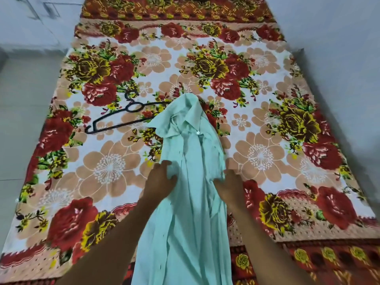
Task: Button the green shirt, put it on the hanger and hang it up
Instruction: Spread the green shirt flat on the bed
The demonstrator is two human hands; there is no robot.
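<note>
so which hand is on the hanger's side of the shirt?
The left hand: it grips the green shirt's edge nearer the black hanger; the right hand is opposite.
</note>
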